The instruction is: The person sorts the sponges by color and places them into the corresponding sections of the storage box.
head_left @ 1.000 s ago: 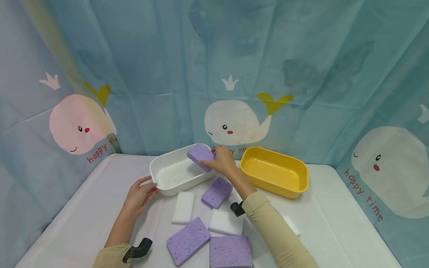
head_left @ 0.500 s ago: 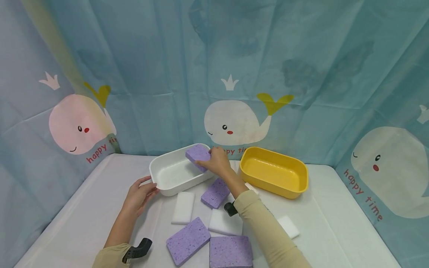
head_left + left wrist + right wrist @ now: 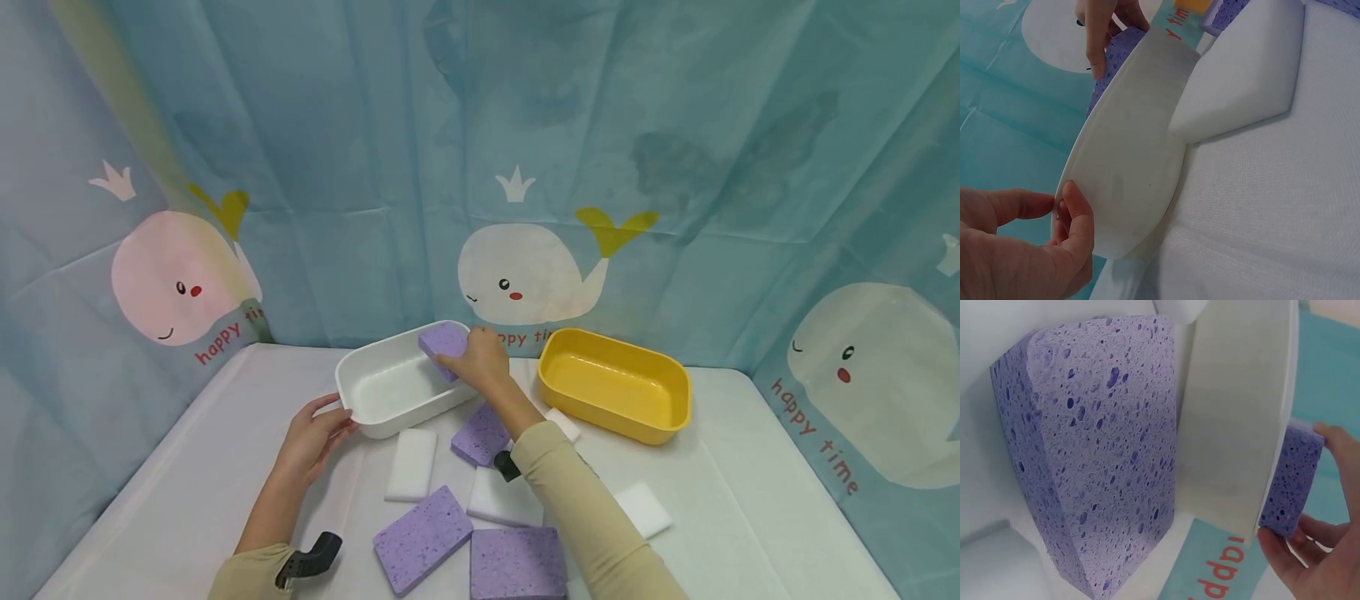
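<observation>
My right hand (image 3: pixel 483 362) holds a purple sponge (image 3: pixel 442 340) by its edge, tilted, over the right end of the white basin (image 3: pixel 420 412). In the right wrist view, the held sponge (image 3: pixel 1294 478) stands partly above the basin's rim, between thumb and fingers. My left hand (image 3: pixel 309 440) pinches the basin's left end. Seen from the left wrist, thumb and fingers lie on either side of the rim of the white basin (image 3: pixel 1129 144). Another purple sponge (image 3: pixel 480 435) lies just in front of the basin, partly behind the right forearm.
Two purple sponges (image 3: pixel 423 540) (image 3: pixel 517 562) lie near the front of the table. Several white sponges (image 3: pixel 411 465) (image 3: pixel 504 497) (image 3: pixel 643 510) are scattered among and beside them. A yellow basin (image 3: pixel 611 418) stands at the back right, before a blue curtain (image 3: pixel 337 167).
My right hand has moved slightly left with the sponge, over the white basin. Its forearm has shifted left too, uncovering more of the white sponges on the right. The left hand stays put.
</observation>
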Motion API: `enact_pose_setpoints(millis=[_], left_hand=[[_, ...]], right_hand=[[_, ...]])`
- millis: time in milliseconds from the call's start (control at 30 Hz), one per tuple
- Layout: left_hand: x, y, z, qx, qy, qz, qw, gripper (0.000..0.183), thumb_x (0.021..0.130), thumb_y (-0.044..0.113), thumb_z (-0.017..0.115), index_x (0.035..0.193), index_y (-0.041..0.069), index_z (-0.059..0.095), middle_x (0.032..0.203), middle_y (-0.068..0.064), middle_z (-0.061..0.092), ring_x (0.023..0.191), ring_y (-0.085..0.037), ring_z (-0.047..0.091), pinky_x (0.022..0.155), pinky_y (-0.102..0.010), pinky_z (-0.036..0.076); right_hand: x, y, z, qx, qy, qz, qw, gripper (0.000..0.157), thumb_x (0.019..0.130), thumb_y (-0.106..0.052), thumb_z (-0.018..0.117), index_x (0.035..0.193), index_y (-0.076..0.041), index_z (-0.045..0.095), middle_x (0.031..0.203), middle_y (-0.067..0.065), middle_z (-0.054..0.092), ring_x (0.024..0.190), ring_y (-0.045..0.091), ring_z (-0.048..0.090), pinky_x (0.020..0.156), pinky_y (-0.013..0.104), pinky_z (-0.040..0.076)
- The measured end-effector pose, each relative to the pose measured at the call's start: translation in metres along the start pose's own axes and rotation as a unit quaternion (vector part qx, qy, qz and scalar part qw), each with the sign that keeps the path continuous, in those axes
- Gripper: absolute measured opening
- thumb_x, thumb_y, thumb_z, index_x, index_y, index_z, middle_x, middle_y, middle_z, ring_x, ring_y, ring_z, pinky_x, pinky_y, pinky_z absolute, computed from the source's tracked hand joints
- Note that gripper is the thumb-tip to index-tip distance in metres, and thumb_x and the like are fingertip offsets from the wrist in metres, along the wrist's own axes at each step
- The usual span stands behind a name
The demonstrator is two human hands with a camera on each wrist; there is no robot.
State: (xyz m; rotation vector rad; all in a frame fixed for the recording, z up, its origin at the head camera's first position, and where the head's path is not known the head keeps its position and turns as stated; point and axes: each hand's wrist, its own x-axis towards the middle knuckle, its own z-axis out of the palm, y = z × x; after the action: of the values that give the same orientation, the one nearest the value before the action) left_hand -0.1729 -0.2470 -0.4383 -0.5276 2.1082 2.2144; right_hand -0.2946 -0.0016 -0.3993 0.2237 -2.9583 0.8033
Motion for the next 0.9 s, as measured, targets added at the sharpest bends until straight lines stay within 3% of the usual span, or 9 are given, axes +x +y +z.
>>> enact_pose_setpoints(millis=[233,500,900], left_hand=[[0.000,0.000,0.000,-0.005,-0.002,0.002,1.0000,0.067,0.106,0.003,0.055,0.163,-0.007,0.021,0.130,-0.022,0.054,0.091,-0.004,0.069,0.087,-0.016,0.059],[0.000,0.000,0.001,-0.004,0.000,-0.002,1.0000,0.067,0.106,0.003,0.055,0.163,-0.006,0.021,0.133,-0.024,0.052,0.091,-0.004,0.069,0.087,-0.016,0.059],[0.002,-0.001,0.000,-0.003,0.000,-0.003,1.0000,0.068,0.106,0.003,0.055,0.163,-0.006,0.020,0.133,-0.024,0.052,0.092,-0.003,0.069,0.088,-0.016,0.059]], right_hand=[[-0.001,-0.002,0.001,0.014,0.021,0.004,1.000,0.076,0.086,-0.052,0.084,0.125,0.010,0.063,0.124,0.022,0.063,0.113,0.035,0.065,0.095,0.045,0.060],[-0.002,-0.002,0.001,0.028,0.031,-0.011,0.999,0.073,0.087,-0.056,0.082,0.119,0.007,0.065,0.121,0.021,0.062,0.112,0.034,0.064,0.095,0.045,0.059],[-0.008,0.005,-0.012,0.086,0.025,-0.050,0.995,0.071,0.092,-0.045,0.082,0.133,0.009,0.063,0.128,0.023,0.066,0.119,0.037,0.064,0.104,0.046,0.055]])
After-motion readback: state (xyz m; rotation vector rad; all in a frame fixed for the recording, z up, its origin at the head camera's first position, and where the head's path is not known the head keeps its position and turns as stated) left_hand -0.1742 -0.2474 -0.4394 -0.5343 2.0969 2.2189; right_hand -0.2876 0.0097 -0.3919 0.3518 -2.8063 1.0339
